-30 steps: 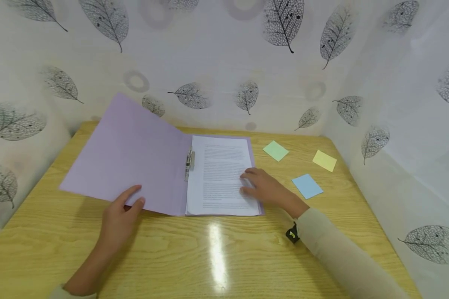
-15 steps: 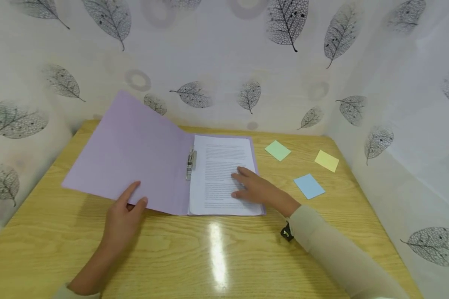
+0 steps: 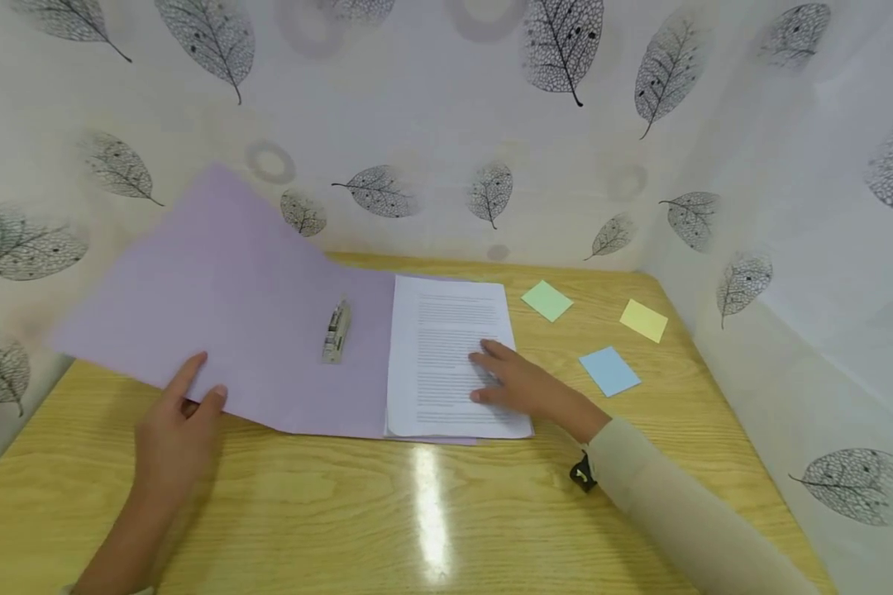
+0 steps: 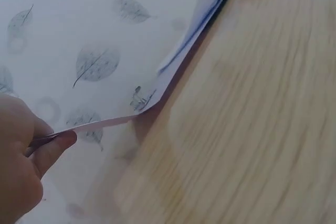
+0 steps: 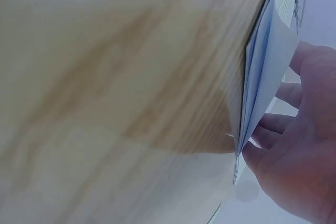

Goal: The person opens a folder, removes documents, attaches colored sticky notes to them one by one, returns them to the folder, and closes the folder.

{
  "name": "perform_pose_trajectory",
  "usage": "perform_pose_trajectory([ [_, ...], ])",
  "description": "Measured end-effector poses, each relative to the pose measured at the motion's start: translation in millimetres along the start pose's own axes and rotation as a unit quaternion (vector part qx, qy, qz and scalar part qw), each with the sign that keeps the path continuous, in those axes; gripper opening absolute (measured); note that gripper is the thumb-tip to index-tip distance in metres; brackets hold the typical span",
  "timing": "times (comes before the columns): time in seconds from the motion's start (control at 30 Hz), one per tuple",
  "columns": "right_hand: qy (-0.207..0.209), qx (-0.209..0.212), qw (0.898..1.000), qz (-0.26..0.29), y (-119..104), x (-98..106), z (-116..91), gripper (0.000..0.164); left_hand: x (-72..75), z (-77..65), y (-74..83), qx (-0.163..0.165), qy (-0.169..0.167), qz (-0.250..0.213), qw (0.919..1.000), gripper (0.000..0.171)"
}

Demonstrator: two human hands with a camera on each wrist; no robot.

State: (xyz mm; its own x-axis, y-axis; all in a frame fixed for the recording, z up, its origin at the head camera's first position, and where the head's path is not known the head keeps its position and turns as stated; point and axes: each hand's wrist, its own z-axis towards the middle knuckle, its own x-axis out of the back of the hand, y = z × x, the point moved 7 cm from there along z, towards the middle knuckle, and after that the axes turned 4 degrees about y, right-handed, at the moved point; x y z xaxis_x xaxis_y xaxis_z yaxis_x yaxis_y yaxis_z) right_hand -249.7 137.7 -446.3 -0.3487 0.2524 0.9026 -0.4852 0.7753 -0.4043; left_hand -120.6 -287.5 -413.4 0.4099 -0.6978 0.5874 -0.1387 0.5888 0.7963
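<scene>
Folder (image 3: 365, 388) of lilac card lies open on the worktop (image 3: 327, 521), its left cover (image 3: 216, 289) raised off the wood at a slant. The left hand (image 3: 171, 446) pinches the near edge of that cover, its grip clamped on the card; the left wrist view shows the edge caught between thumb and fingers. A metal lever clip (image 3: 336, 332) sits on the lilac card, left of a stack of printed sheets (image 3: 446, 355). The stack lies over the right part of the folder, apart from the clip with bare card between them, and its near right corner reaches past the folder's edge. The right hand (image 3: 517, 384) rests on the right side of the stack, its grip apart, fingers spread over the print. In the right wrist view, upper paper bows away from the layers beneath, beside the hand. To the right on the worktop lie a green note (image 3: 546, 301), a blue note (image 3: 610, 371) and a yellow note (image 3: 643, 320), well apart from one another.
</scene>
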Motion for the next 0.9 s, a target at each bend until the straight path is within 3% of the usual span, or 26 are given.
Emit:
perform_pose_trajectory([
  [0.27, 0.008, -0.003, 1.000, 0.019, 1, 2, -4, 0.073, 45.3, 16.5, -23.2, -0.010, 0.052, 0.046, 0.9975, 0.055],
  [0.57, -0.001, -0.006, 1.000, 0.024, 4, 0, -4, 0.074, 70.9, 41.2, -52.3, 0.014, 0.011, 0.075, 0.9970, 0.060],
  [0.7, 0.000, -0.002, 1.000, 0.027, 4, 0, -5, 0.074, 83.9, 53.7, -60.1, 0.013, 0.020, 0.099, 0.9948, 0.060],
  [0.9, 0.005, -0.001, 1.000, 0.029, 3, 2, -6, 0.073, 102.0, 70.4, -65.7, 0.007, 0.063, 0.154, 0.9861, 0.056],
])
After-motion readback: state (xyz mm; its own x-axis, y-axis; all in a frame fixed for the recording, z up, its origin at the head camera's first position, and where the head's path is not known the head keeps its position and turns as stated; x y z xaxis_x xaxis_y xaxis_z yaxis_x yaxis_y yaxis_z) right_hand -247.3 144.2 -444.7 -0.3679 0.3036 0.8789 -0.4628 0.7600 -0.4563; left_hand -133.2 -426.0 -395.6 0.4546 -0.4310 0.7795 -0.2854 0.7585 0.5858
